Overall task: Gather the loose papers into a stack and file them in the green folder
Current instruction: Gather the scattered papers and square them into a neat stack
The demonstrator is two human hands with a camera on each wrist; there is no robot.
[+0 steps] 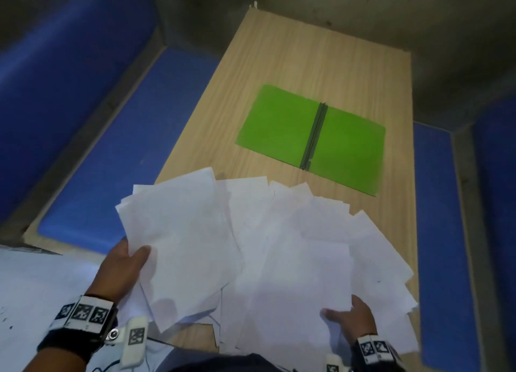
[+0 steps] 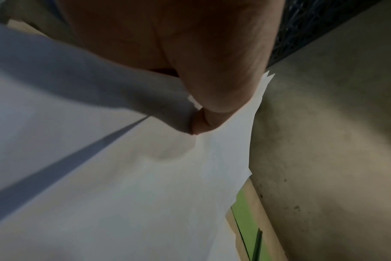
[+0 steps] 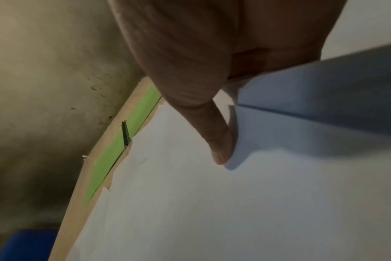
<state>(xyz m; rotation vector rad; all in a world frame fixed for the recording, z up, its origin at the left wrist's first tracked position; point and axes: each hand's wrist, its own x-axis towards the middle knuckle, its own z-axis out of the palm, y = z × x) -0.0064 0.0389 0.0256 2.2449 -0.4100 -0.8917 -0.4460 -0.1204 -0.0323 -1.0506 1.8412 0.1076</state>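
Several loose white papers (image 1: 279, 246) lie fanned and overlapping across the near end of the wooden table (image 1: 279, 50). My left hand (image 1: 136, 255) grips a bunch of sheets at their left edge, thumb on top, lifting them over the table's left side. My right hand (image 1: 343, 313) pinches the sheets at the lower right, thumb on top. The green folder (image 1: 279, 125) lies open and flat beyond the papers, dark spine in the middle. In the left wrist view my thumb (image 2: 203, 121) presses the paper (image 2: 123, 194). The right wrist view shows my thumb (image 3: 221, 150) on paper (image 3: 234, 211), with the folder (image 3: 114, 159) behind.
Blue padded benches run along the table's left side (image 1: 125, 148) and right side (image 1: 441, 232). Grey floor lies beyond the far table edge. The papers overhang the table's left and right edges. Bare wood shows around the folder and at the far end.
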